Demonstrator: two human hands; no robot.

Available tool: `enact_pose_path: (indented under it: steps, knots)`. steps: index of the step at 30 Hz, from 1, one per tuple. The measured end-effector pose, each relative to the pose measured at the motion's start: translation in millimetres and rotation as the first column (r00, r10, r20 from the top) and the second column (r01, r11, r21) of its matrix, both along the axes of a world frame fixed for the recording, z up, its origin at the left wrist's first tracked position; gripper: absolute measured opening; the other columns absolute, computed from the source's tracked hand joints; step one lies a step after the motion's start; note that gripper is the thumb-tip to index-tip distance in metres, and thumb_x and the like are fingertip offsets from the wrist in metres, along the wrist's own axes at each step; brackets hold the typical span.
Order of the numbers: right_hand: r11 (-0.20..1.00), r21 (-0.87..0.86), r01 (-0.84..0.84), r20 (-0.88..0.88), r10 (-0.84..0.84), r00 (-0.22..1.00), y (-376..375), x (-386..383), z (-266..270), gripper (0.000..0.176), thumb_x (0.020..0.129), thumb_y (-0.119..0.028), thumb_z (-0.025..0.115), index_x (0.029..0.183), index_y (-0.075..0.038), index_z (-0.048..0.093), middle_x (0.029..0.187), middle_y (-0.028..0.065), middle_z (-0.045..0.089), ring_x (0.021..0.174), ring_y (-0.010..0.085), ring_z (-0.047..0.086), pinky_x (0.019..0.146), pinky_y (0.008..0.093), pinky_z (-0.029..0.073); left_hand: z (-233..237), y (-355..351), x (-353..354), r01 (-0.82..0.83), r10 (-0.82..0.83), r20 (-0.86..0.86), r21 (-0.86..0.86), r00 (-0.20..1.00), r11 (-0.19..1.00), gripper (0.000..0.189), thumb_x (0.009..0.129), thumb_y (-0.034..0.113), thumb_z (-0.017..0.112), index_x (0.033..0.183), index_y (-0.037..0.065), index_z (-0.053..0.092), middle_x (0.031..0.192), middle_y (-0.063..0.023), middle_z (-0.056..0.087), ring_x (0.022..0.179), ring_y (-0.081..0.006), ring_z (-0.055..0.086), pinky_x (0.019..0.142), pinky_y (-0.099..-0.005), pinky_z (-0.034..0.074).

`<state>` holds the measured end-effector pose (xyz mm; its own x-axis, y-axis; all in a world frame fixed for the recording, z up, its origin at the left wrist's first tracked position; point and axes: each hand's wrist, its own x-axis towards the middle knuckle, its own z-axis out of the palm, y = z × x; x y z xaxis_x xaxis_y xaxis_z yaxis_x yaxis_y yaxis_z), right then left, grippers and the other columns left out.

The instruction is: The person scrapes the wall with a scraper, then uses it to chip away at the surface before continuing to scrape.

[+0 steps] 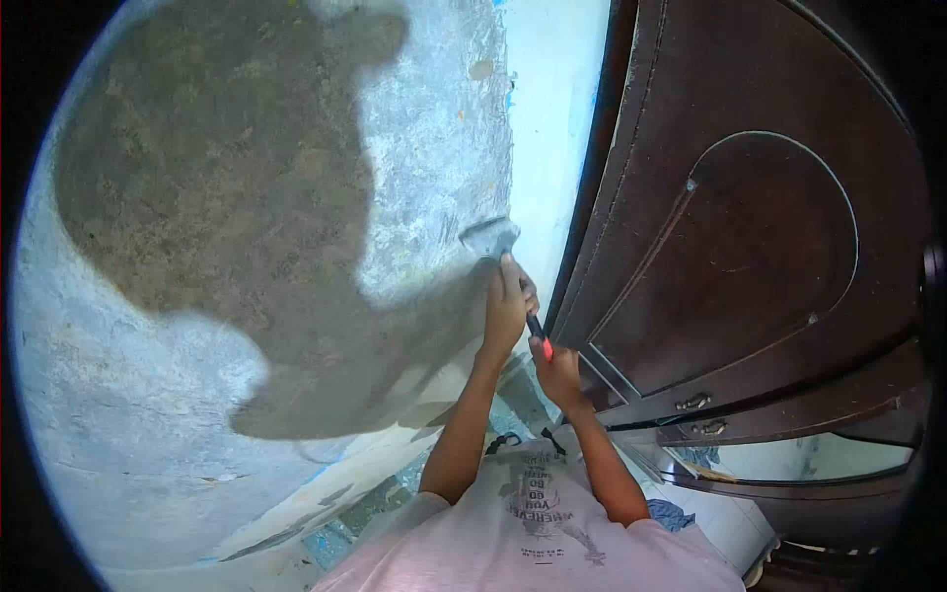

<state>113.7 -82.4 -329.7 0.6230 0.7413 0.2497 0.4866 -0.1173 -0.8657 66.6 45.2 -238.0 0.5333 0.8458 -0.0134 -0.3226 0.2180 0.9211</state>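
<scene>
scraper (490, 237) blade sits against the rough wall (296, 197) just beside the dark door (740, 247), left hand (508, 301) wrapped round its neck and right hand (557, 370) clenched on the handle, so a hard shove could likely skid it into the door.

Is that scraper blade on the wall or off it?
On: the blade rests against the wall, left hand gripping just behind it, right hand lower on the handle.

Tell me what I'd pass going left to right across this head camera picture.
Bare grey wall → scraper → left hand → right hand, both hands gripping the scraper → dark wooden door.
</scene>
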Motion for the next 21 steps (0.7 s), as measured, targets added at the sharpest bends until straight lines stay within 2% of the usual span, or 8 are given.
enact_pose_path:
  steps: [6, 10, 11, 12, 14, 15, 18, 21]
  knots:
    - [0.977, -0.213, -0.023, -0.089, 0.004, 0.996, -6, 5, -10, 0.062, 0.099, -0.049, 0.056, 0.066, 0.004, 0.061, 0.055, 0.0237, 0.05, 0.054, 0.0417, 0.059, 0.057, 0.0483, 0.044, -12, -3, 1, -0.008, 0.008, -0.054, 0.005, 0.998, 1.0, 0.05, 0.105, 0.052, 0.038, 0.083, 0.008, 0.041, 0.06, -0.0005, 0.04, 0.048, -0.0117, 0.042, 0.046, -0.0294, 0.038]
    - [0.978, -0.211, 0.008, 0.005, -0.007, 1.0, -8, 3, -20, 0.063, 0.099, -0.052, 0.054, 0.068, 0.003, 0.062, 0.057, 0.023, 0.055, 0.054, 0.0399, 0.058, 0.058, 0.049, 0.045, -15, -5, 3, -0.006, 0.004, -0.03, -0.059, 1.0, 0.998, 0.051, 0.105, 0.055, 0.034, 0.085, 0.009, 0.042, 0.061, -0.0009, 0.038, 0.047, -0.0125, 0.039, 0.047, -0.0305, 0.039]
    - [0.974, -0.227, -0.024, -0.045, 0.015, 0.999, -11, 2, -30, 0.038, 0.099, -0.03, 0.061, 0.081, 0.004, 0.064, 0.067, 0.0241, 0.06, 0.063, 0.0399, 0.062, 0.057, 0.0469, 0.043, -25, -3, 2, 0.003, -0.004, -0.046, -0.031, 0.999, 1.0, 0.05, 0.105, 0.055, 0.034, 0.085, 0.009, 0.042, 0.061, -0.001, 0.038, 0.048, -0.0125, 0.04, 0.048, -0.0301, 0.039]
    - [0.974, -0.226, -0.022, -0.037, 0.014, 0.999, -9, 1, -23, 0.038, 0.099, -0.03, 0.061, 0.081, 0.004, 0.064, 0.067, 0.0241, 0.06, 0.063, 0.0399, 0.062, 0.057, 0.0469, 0.043, -21, -2, 0, 0.009, -0.009, -0.064, -0.003, 0.998, 1.0, 0.05, 0.105, 0.055, 0.034, 0.086, 0.01, 0.042, 0.061, -0.001, 0.038, 0.048, -0.0124, 0.04, 0.048, -0.0298, 0.039]
    - [0.99, -0.126, 0.059, 0.1, -0.046, 0.994, -5, -2, -10, 0.04, 0.099, -0.032, 0.06, 0.081, 0.004, 0.063, 0.067, 0.0238, 0.06, 0.064, 0.0426, 0.063, 0.057, 0.048, 0.043, -12, 2, 2, 0.022, -0.022, -0.072, 0.001, 0.997, 1.0, 0.049, 0.106, 0.053, 0.033, 0.086, 0.01, 0.043, 0.061, -0.0014, 0.039, 0.049, -0.0123, 0.041, 0.049, -0.0292, 0.039]
    - [0.998, -0.057, 0.03, 0.048, -0.028, 0.998, 4, 2, 5, 0.062, 0.1, -0.051, 0.053, 0.07, 0.002, 0.063, 0.055, 0.0212, 0.055, 0.052, 0.0395, 0.057, 0.057, 0.049, 0.044, 13, 0, 1, 0.008, -0.006, -0.045, 0.038, 0.999, 0.999, 0.049, 0.106, 0.053, 0.033, 0.086, 0.009, 0.043, 0.061, -0.0015, 0.039, 0.049, -0.0122, 0.041, 0.049, -0.0292, 0.039]
    - [0.984, -0.18, -0.008, -0.113, -0.013, 0.993, 9, 4, 33, 0.059, 0.1, -0.048, 0.054, 0.069, 0.002, 0.062, 0.054, 0.0193, 0.054, 0.051, 0.0376, 0.057, 0.055, 0.0483, 0.043, 32, 6, 3, 0.003, -0.003, -0.001, 0.068, 1.0, 0.998, 0.048, 0.106, 0.053, 0.035, 0.087, 0.01, 0.042, 0.061, -0.0014, 0.04, 0.049, -0.0122, 0.041, 0.048, -0.0284, 0.039]
    - [0.999, -0.023, 0.034, 0.064, -0.032, 0.997, -4, -6, -1, 0.062, 0.1, -0.048, 0.055, 0.067, 0.004, 0.06, 0.052, 0.0201, 0.052, 0.05, 0.0368, 0.057, 0.054, 0.0482, 0.042, -3, 2, -1, 0.019, -0.018, -0.006, 0.052, 1.0, 0.998, 0.049, 0.105, 0.054, 0.035, 0.087, 0.01, 0.041, 0.061, -0.0013, 0.04, 0.049, -0.0123, 0.042, 0.047, -0.0281, 0.039]
